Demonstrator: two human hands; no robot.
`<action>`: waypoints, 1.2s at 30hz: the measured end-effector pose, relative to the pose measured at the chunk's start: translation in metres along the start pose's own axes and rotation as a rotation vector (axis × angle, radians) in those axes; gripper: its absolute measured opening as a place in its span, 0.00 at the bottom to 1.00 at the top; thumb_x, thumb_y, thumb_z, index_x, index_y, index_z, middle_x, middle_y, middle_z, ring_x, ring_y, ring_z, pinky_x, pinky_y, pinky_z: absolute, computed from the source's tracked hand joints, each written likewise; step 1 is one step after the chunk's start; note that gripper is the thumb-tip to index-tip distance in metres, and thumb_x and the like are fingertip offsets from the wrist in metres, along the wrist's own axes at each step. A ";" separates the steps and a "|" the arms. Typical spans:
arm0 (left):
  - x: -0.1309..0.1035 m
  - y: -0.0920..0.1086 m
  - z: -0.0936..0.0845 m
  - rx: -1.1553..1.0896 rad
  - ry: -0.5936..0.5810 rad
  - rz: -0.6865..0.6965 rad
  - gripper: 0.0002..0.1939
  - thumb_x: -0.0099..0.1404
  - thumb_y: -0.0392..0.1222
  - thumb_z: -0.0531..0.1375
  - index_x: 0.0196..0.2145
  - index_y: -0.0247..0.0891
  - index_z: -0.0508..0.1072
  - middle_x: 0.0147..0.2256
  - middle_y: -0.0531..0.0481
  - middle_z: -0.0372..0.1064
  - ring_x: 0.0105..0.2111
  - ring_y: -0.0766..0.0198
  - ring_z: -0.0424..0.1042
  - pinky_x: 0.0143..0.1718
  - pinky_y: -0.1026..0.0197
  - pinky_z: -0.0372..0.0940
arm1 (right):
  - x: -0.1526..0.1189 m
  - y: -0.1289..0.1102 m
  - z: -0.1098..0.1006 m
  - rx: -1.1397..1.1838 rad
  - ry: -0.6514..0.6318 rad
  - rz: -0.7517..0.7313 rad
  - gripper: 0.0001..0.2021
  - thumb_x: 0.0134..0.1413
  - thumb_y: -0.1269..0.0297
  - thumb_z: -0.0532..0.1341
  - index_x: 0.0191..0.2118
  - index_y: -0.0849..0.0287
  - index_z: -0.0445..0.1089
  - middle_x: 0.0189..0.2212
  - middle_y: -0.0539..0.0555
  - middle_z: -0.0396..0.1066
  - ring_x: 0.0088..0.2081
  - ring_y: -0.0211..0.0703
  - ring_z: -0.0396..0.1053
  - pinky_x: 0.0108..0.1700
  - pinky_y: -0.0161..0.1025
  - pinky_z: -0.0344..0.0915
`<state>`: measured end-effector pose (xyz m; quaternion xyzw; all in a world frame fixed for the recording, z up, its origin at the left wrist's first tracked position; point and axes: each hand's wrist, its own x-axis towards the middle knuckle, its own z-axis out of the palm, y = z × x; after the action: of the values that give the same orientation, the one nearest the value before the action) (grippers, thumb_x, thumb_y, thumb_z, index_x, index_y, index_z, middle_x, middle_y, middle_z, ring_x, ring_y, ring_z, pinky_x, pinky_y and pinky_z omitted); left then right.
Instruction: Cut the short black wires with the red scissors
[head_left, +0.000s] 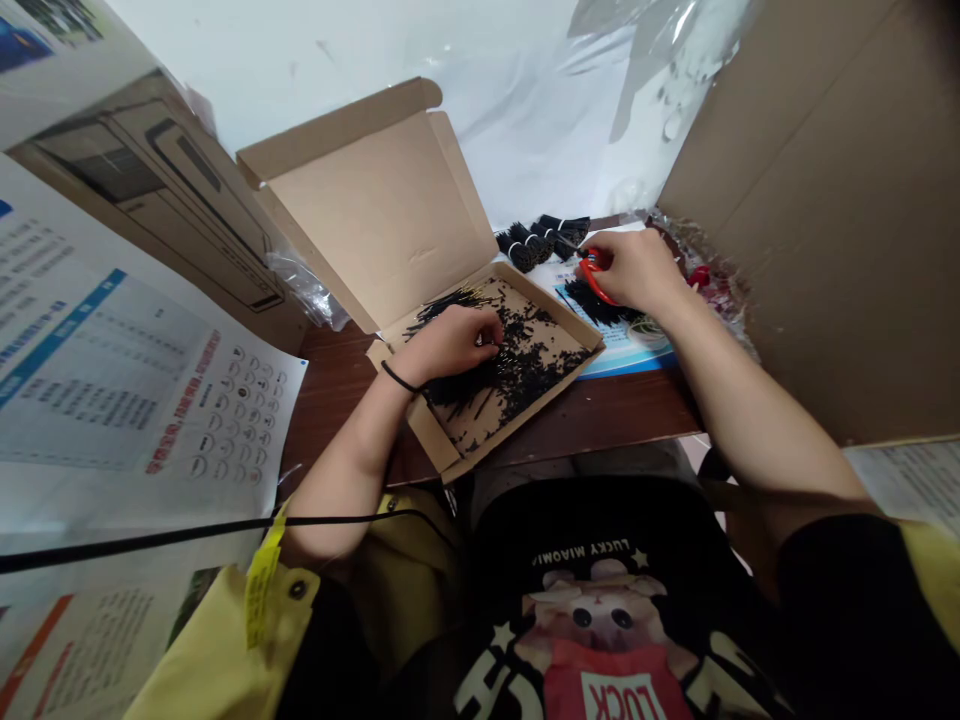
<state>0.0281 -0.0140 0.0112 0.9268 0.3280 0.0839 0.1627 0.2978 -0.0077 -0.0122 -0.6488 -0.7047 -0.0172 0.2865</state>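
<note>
My left hand (459, 343) is over the open cardboard box (466, 468), its fingers curled in a pinch. What it grips, if anything, is too small to make out. Beneath and around it, short black pieces (525, 365) lie scattered in the box, with longer thin black strips (450, 302) at the back. To the right of the box, my right hand (634, 268) is closed on red-handled scissors (596, 278), the dark blades pointing left toward bundled black strips (529, 243). Under that hand lies a loose pile of black strips (604, 302).
The box lid (382, 200) leans back upright. A blue and white sheet (634, 355) lies on the brown table (337, 375). A round clear item (646, 332) and crumpled plastic (731, 290) sit at right. Large cardboard panels (840, 220) and a printed poster (150, 360) flank the workspace.
</note>
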 end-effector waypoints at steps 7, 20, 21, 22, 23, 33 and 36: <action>-0.003 0.004 -0.011 -0.198 0.078 -0.089 0.06 0.57 0.40 0.61 0.30 0.38 0.78 0.28 0.52 0.76 0.28 0.67 0.72 0.32 0.64 0.63 | -0.004 -0.008 0.005 -0.005 -0.080 -0.035 0.14 0.50 0.60 0.59 0.42 0.55 0.75 0.31 0.58 0.73 0.32 0.46 0.67 0.31 0.42 0.55; 0.005 -0.003 -0.012 -0.727 0.698 -0.184 0.06 0.64 0.41 0.59 0.34 0.35 0.72 0.29 0.51 0.74 0.23 0.74 0.68 0.23 0.70 0.60 | -0.014 -0.042 0.010 0.794 -0.230 0.071 0.12 0.46 0.56 0.65 0.35 0.58 0.73 0.23 0.51 0.71 0.23 0.36 0.65 0.27 0.40 0.62; 0.007 -0.004 -0.011 -0.823 0.735 -0.189 0.06 0.64 0.41 0.58 0.34 0.36 0.71 0.29 0.51 0.73 0.22 0.75 0.68 0.23 0.71 0.60 | -0.016 -0.046 0.011 0.877 -0.268 0.103 0.13 0.45 0.56 0.66 0.34 0.58 0.72 0.24 0.51 0.72 0.22 0.36 0.65 0.26 0.40 0.63; 0.009 -0.004 -0.009 -0.913 0.758 -0.190 0.06 0.65 0.42 0.58 0.34 0.36 0.69 0.30 0.52 0.73 0.23 0.75 0.68 0.23 0.71 0.61 | -0.017 -0.049 0.011 0.942 -0.295 0.126 0.13 0.43 0.56 0.67 0.34 0.58 0.72 0.25 0.51 0.72 0.22 0.35 0.66 0.26 0.40 0.64; 0.010 -0.004 -0.006 -0.999 0.768 -0.183 0.06 0.65 0.42 0.58 0.33 0.37 0.68 0.30 0.52 0.73 0.23 0.75 0.68 0.24 0.72 0.62 | -0.019 -0.051 0.011 0.997 -0.312 0.139 0.14 0.42 0.56 0.67 0.34 0.58 0.71 0.25 0.51 0.72 0.22 0.35 0.66 0.27 0.40 0.65; 0.011 0.003 0.003 -1.341 0.722 -0.161 0.03 0.64 0.32 0.57 0.35 0.36 0.66 0.30 0.52 0.73 0.28 0.74 0.72 0.34 0.70 0.68 | -0.029 -0.063 0.002 1.247 -0.355 0.121 0.16 0.44 0.56 0.67 0.39 0.56 0.68 0.28 0.50 0.74 0.26 0.37 0.71 0.30 0.39 0.69; 0.012 0.005 0.007 -1.347 0.699 -0.171 0.03 0.64 0.30 0.55 0.35 0.35 0.66 0.30 0.52 0.73 0.28 0.74 0.72 0.34 0.69 0.68 | -0.029 -0.065 0.003 1.255 -0.300 0.101 0.12 0.46 0.58 0.66 0.36 0.56 0.68 0.26 0.49 0.72 0.25 0.36 0.70 0.31 0.40 0.69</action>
<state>0.0422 -0.0112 0.0067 0.5182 0.3089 0.5415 0.5855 0.2369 -0.0431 -0.0043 -0.3855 -0.5819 0.5022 0.5104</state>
